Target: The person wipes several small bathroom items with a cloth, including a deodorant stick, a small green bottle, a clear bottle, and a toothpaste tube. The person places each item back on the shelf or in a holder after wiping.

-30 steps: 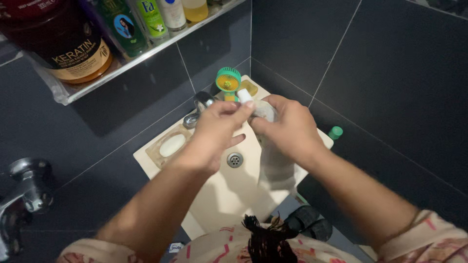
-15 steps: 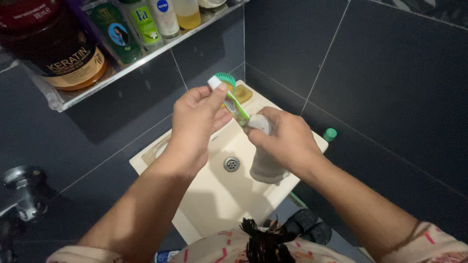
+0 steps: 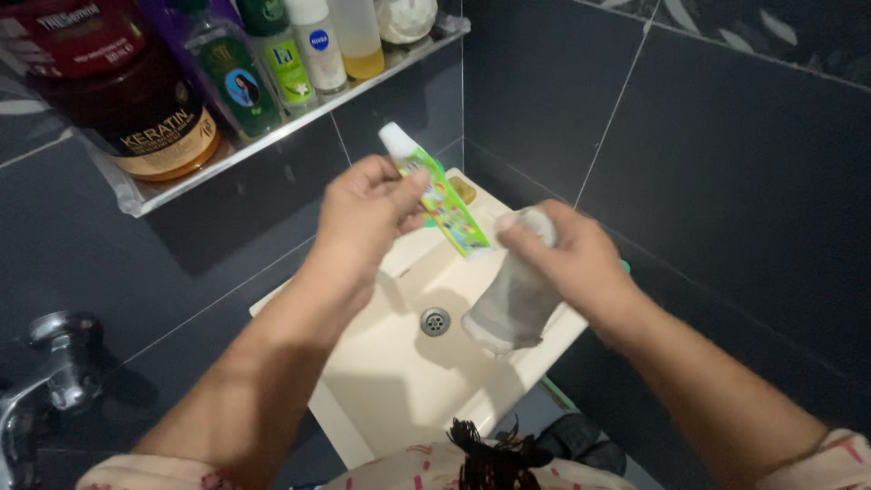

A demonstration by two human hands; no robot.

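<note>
Home bathroom, pretty clearly. Dark grey wall tiles [image 3: 726, 163] all round, small cream sink [image 3: 399, 381] with metal drain [image 3: 435, 320] tucked in corner. Glass shelf [image 3: 272, 136] above, crammed with shampoo and lotion bottles [image 3: 236, 82]. Chrome tap [image 3: 45, 372] poking out at left.

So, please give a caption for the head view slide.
Left hand lifts a green tube; right hand holds a grey cloth over the sink.

Open room above sink basin [image 3: 399, 381], shelf of bottles [image 3: 263, 63] overhead, tiled wall [image 3: 708, 154] close right
</note>
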